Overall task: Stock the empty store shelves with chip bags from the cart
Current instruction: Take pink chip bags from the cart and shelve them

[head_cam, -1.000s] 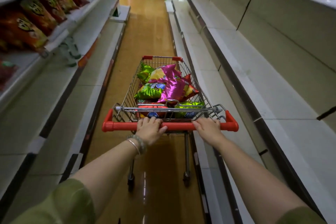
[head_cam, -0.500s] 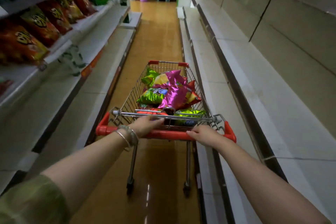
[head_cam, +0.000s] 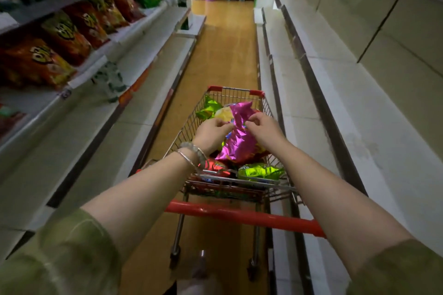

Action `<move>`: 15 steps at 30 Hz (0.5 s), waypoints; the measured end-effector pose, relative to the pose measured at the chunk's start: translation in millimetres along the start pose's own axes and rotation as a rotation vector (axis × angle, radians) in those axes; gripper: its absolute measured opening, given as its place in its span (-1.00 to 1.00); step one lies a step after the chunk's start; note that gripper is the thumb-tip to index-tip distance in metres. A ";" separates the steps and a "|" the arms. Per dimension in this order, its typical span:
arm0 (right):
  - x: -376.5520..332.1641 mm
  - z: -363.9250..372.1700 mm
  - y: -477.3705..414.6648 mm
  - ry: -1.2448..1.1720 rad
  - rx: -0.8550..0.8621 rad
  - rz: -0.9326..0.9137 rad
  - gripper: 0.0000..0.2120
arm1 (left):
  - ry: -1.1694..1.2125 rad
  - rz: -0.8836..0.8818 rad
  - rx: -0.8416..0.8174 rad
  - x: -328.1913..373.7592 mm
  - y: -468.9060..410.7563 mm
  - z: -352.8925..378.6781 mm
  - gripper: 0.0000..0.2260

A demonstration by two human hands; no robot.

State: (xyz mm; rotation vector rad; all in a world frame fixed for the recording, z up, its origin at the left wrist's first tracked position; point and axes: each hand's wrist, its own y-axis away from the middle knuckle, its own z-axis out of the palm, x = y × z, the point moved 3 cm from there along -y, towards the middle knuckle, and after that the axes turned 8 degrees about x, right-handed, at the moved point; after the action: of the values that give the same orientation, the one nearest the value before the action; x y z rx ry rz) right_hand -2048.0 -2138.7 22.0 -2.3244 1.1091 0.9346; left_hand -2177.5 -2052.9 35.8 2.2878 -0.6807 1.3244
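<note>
Head view: looks down an aisle over both forearms into a wire cart [head_cam: 189,124] that stands on the tan floor [head_cam: 223,55].
Magenta chip bag [head_cam: 239,148]: shiny foil, crumpled and creased, with some blue print near its upper part; it lies on top of the pile in the middle of the cart basket, its top end pointing away from the person.
Left hand [head_cam: 212,133]: fingers curled, pinching the bag's left upper edge; bracelets [head_cam: 191,153] circle the wrist.
Right hand [head_cam: 263,130]: fingers curled, pinching the bag's right upper edge.
Other bags in the cart: a green bag [head_cam: 208,109] and a yellow bag [head_cam: 224,114] at the far end, a red bag [head_cam: 215,166] and a lime bag [head_cam: 260,171] at the near end, partly under the magenta one.
Cart handle [head_cam: 239,217]: red bar, below both forearms; neither hand touches it.
Right shelves [head_cam: 359,115]: pale boards with dark front rails, just beside the cart.
Left shelves [head_cam: 143,38]: upper boards carry rows of orange chip bags [head_cam: 33,62], tilted forward.
Sleeves [head_cam: 67,254]: green, at the elbows.
</note>
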 end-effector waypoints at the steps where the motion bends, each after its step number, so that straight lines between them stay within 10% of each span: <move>1: 0.4 5.6 -10.0 0.001 0.002 0.031 -0.72 | -0.008 -0.006 0.006 -4.1 -10.4 -1.2 -0.78; 9: 38.8 73.5 -96.4 0.043 -0.031 0.522 -0.02 | 0.021 -0.111 -0.056 -44.7 -116.9 -8.2 -0.93; 15: 74.1 119.4 -119.7 0.083 -0.055 0.696 -0.04 | 0.018 -0.177 -0.107 -71.7 -176.4 -2.0 -0.81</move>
State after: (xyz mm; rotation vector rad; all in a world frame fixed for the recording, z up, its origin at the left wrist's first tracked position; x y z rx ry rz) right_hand -1966.4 -2033.9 -106.1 -2.0415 2.0128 1.1027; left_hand -2104.7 -1896.4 -44.6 2.1923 -0.5174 1.1956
